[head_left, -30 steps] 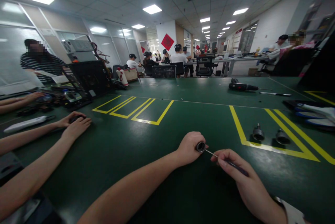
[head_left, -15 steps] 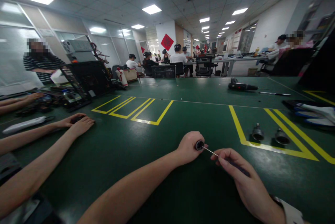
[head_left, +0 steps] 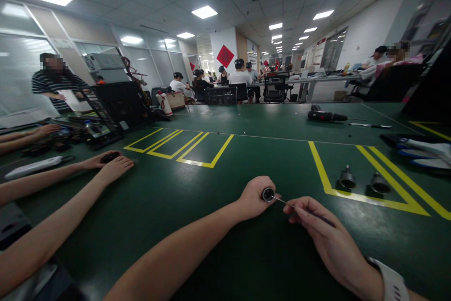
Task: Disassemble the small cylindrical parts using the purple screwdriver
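My left hand is closed around a small black round part, held just above the green table with its open end facing me. My right hand pinches a thin screwdriver whose metal shaft points left into the part's end. Its dark handle is mostly hidden under my fingers. Both hands hover near the front middle of the table.
Two more black round parts stand inside a yellow-taped box at right. A power driver lies further back. A co-worker's hands rest at left beside a white tool. Seated people fill the back.
My hands have shifted slightly up and left with the part and screwdriver. The co-worker's near hand at left has slid a little to the right.
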The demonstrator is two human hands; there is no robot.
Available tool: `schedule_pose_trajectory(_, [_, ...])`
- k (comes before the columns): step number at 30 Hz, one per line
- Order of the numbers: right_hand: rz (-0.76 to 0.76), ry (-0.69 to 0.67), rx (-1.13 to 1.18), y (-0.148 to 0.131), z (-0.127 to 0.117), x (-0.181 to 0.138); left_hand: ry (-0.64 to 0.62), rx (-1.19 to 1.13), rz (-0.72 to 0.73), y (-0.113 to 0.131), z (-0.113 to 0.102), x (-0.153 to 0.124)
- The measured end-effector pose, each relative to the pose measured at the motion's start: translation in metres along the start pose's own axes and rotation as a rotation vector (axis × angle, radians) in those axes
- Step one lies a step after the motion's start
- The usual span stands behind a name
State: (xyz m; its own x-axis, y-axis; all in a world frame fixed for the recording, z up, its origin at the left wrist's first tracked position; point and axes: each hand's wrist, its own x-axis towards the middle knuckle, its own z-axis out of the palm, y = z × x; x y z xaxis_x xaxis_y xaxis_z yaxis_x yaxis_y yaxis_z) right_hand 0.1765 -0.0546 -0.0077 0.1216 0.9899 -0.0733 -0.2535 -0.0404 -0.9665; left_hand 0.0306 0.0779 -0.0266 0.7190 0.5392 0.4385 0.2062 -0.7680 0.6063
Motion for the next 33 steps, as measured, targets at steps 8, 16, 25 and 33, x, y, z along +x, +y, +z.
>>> schedule_pose_trajectory(8, [-0.081,0.009,-0.212,0.0061,-0.004,-0.0002,0.008,0.157,-0.007,-0.0003,0.0031,-0.0002])
schedule_pose_trajectory(16, [-0.038,0.003,-0.148,0.0035,-0.0021,-0.0001,0.025,0.134,0.007,-0.0009,0.0032,-0.0011])
schedule_pose_trajectory(25, [0.03,0.008,0.042,-0.0003,-0.0022,0.0,0.008,-0.016,-0.02,-0.0016,0.002,0.0008])
schedule_pose_trajectory(33, [-0.078,-0.025,-0.292,0.0074,-0.0053,-0.0007,-0.008,0.262,0.014,0.0022,0.0045,-0.0023])
